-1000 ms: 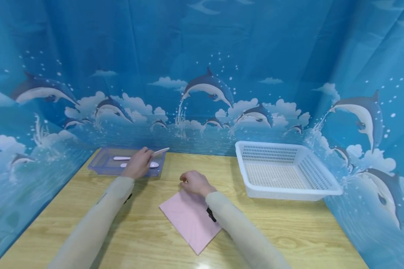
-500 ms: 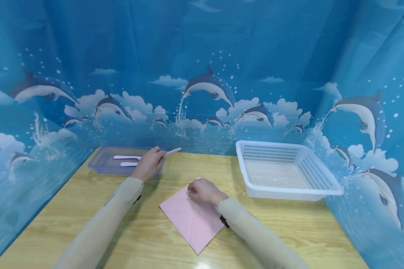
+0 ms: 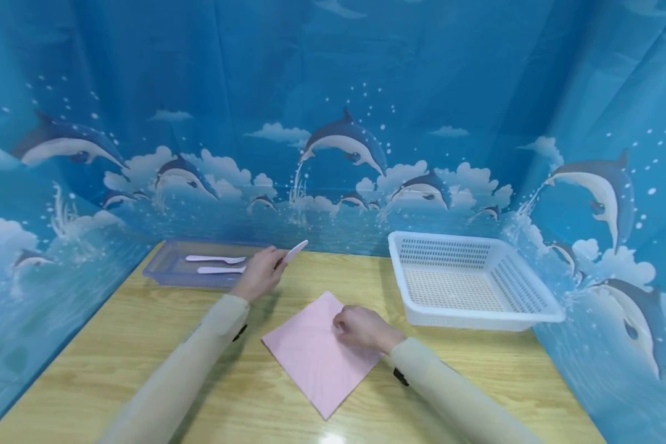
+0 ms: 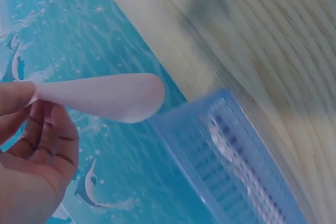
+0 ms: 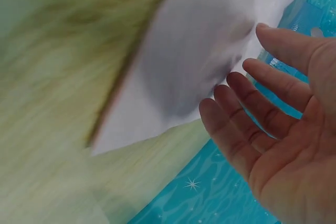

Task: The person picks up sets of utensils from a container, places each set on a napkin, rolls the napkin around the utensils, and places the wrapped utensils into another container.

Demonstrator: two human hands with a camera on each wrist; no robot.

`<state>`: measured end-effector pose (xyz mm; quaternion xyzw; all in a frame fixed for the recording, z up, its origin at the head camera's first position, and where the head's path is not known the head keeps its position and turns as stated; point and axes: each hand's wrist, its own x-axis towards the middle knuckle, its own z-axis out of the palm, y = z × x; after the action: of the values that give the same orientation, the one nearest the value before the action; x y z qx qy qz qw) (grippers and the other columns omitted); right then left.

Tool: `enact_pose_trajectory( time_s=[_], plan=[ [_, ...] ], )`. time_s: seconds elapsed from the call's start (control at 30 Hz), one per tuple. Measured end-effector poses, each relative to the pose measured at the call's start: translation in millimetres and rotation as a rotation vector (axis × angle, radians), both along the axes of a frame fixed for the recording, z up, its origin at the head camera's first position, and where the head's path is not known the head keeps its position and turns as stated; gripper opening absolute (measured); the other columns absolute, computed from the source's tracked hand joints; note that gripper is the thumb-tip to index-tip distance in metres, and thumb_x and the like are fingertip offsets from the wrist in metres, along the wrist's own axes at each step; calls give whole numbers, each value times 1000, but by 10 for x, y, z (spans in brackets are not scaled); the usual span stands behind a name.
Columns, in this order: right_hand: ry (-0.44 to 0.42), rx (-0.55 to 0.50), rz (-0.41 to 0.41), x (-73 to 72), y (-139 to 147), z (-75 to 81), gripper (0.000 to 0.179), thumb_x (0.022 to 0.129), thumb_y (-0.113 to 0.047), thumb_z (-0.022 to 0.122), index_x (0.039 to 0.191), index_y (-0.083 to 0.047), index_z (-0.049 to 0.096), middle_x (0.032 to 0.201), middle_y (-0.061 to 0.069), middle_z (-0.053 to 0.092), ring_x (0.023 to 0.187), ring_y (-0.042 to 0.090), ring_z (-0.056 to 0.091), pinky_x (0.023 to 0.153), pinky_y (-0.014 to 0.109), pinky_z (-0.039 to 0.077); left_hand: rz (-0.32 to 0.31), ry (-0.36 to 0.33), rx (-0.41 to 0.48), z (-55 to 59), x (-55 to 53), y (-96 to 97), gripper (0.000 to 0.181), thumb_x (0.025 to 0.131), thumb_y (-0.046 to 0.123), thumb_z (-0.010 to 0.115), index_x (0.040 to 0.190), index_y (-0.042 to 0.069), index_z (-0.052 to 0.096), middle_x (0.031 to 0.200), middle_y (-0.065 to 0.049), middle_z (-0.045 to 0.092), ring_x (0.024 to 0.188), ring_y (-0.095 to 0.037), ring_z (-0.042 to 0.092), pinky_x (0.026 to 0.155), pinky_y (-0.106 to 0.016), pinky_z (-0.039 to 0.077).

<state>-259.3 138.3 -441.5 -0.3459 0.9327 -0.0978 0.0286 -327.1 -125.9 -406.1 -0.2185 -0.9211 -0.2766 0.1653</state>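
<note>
My left hand [image 3: 261,271] pinches a pale pink plastic knife [image 3: 296,251] just past the right end of the purple tray [image 3: 169,277]. In the left wrist view, thumb and fingers grip one end of the knife [image 4: 110,96], and its broad rounded end points toward the tray [image 4: 178,153]. Inside the tray lie a fork [image 3: 213,259] and a spoon [image 3: 216,270], whose bowl is hidden behind my left hand. A pink square napkin [image 3: 316,364] lies cornerwise on the table. Over its right side is my right hand [image 3: 366,328]; the right wrist view shows its fingers [image 5: 273,108] loosely extended, holding nothing.
A white perforated basket [image 3: 477,317] stands at the back right of the wooden table [image 3: 466,382]. Blue dolphin-print curtains [image 3: 333,74] enclose the table at the back and both sides.
My left hand has moved right with the knife, from over the tray to beyond its right end. My right hand has slid right and nearer, uncovering the napkin's far corner.
</note>
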Motion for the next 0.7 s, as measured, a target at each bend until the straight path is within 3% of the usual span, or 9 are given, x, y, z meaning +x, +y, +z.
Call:
enact_pose_trajectory(
  time_s=[0.13,0.27,0.43,0.7],
  plan=[
    [-29,21,-18,58,83,-9,26,85,-19,74,109,-9,72,100,4,67,87,15,61,74,27,52,3,-52,67,6,15,88,16,96,7,59,106,-1,69,80,-9,61,71,-20,50,60,-32,39],
    [-22,36,-17,87,156,19,33,84,-22,76,114,-8,71,112,9,67,99,21,63,83,34,54,-12,-127,141,-8,17,176,15,97,6,58,104,0,70,80,-11,63,68,-19,51,57,-30,42],
    [-52,28,-38,93,245,37,39,80,-27,79,114,-9,71,109,7,66,94,18,60,80,32,53,39,-280,233,-47,29,291,17,95,6,58,104,-1,71,80,-12,67,65,-17,55,55,-27,47],
    [-92,52,-51,89,275,-3,49,77,-33,82,117,-10,69,112,5,64,98,17,60,86,32,52,61,-434,364,-163,87,458,14,91,3,60,95,-7,69,69,-7,63,59,-12,54,53,-22,45]
  ],
)
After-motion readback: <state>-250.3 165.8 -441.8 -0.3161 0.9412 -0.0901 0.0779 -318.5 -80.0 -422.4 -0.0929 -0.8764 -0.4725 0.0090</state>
